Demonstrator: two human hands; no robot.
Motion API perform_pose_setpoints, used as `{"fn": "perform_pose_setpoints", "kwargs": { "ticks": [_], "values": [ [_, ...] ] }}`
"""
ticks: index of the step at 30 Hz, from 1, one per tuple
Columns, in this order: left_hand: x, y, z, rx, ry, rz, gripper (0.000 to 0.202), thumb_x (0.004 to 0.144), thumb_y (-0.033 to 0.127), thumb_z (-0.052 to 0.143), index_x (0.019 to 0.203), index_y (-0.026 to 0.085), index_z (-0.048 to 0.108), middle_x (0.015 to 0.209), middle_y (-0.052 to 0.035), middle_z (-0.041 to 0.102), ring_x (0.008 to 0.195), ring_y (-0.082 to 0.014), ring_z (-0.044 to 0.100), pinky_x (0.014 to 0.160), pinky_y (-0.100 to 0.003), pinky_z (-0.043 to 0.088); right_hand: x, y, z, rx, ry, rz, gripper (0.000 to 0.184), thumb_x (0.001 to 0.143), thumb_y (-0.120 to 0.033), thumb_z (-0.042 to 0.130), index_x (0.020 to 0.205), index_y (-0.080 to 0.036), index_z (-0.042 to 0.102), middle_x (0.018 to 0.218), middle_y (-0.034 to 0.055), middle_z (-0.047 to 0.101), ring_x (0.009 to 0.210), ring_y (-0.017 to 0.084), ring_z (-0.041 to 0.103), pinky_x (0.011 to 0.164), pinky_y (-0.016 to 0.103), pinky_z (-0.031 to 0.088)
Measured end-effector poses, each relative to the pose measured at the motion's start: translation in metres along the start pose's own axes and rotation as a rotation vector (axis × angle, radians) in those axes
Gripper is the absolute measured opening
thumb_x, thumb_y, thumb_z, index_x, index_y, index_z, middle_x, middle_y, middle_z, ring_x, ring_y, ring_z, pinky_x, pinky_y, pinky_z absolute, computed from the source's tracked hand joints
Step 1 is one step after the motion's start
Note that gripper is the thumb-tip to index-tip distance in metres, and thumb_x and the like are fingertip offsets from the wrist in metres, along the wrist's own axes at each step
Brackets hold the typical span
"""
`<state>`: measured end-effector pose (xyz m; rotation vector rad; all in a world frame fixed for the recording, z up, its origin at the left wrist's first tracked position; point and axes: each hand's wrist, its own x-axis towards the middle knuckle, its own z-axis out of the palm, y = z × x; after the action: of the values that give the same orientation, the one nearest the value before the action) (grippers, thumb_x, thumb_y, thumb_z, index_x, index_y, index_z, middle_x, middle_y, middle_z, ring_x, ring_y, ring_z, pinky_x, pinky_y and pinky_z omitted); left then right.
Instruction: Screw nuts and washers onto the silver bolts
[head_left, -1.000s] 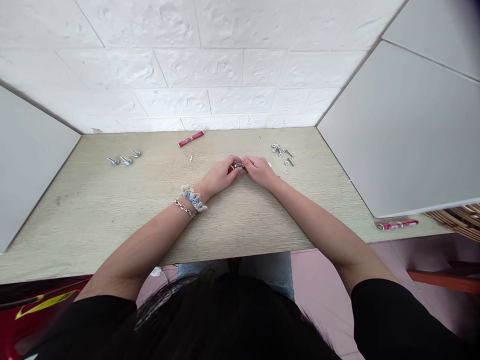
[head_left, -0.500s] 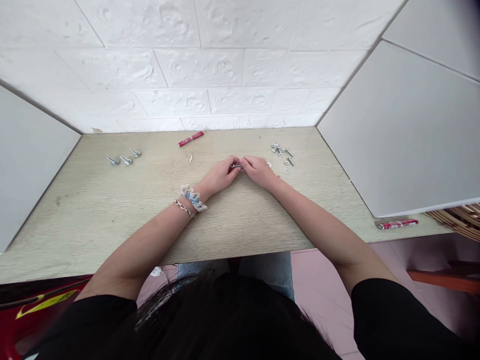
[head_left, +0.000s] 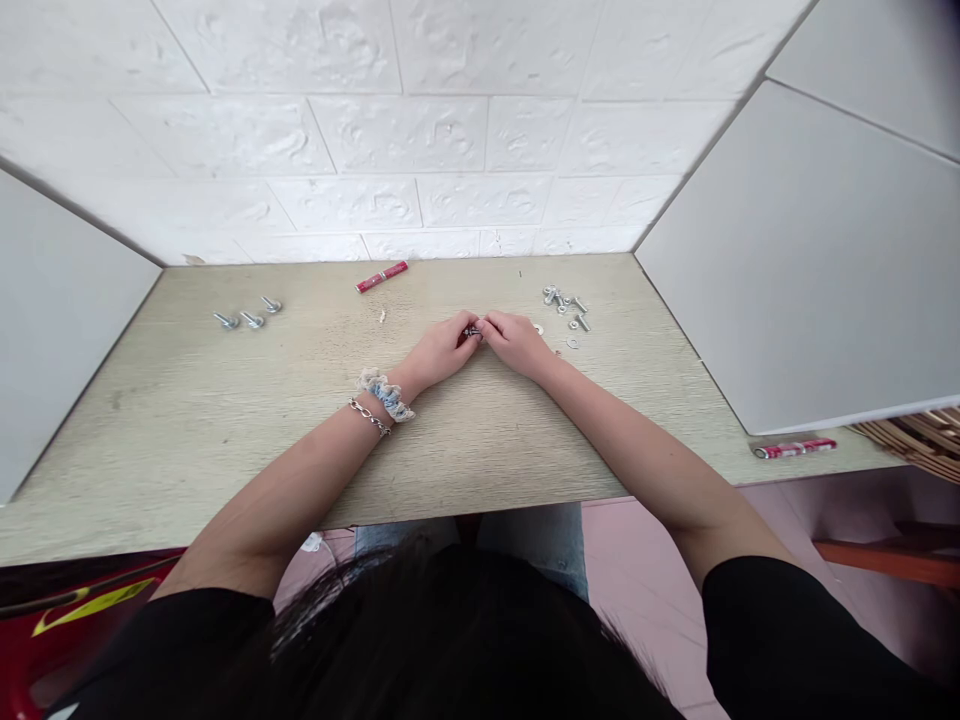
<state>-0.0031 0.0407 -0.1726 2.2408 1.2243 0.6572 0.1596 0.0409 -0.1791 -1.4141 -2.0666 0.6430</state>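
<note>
Fingertips of the left hand (head_left: 441,352) and right hand (head_left: 519,343) pinch one small bolt (head_left: 472,331) at frame centre.
Shiny threaded steel, its long axis lying left-right above the pale wood-grain table (head_left: 225,420); loose bolts and washers (head_left: 566,305) glint just right.

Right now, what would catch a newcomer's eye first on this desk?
The left hand and right hand meet at mid-desk, pinching one small metal bolt between their fingertips. Loose bolts and washers lie just right of the hands, and three bolts sit in a row far left. A red wrapped stick lies near the back wall.
</note>
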Motion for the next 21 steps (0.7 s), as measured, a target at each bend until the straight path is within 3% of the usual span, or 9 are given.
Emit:
{"fn": "perform_pose_setpoints", "kwargs": {
  "ticks": [21],
  "values": [
    [0.0003, -0.0007, 0.0, -0.013, -0.002, -0.012, 0.019, 0.086, 0.027, 0.045, 0.098, 0.016, 0.054, 0.08, -0.0019, 0.061, 0.069, -0.0132, 0.053, 0.069, -0.027, 0.042, -0.0005, 0.0012, 0.0004, 0.01, 0.0, -0.005, 0.029, 0.09, -0.038, 0.038, 0.074, -0.018, 0.051, 0.075, 0.003, 0.06, 0.072, 0.014, 0.05, 0.066, 0.026, 0.032]
  ]
}}
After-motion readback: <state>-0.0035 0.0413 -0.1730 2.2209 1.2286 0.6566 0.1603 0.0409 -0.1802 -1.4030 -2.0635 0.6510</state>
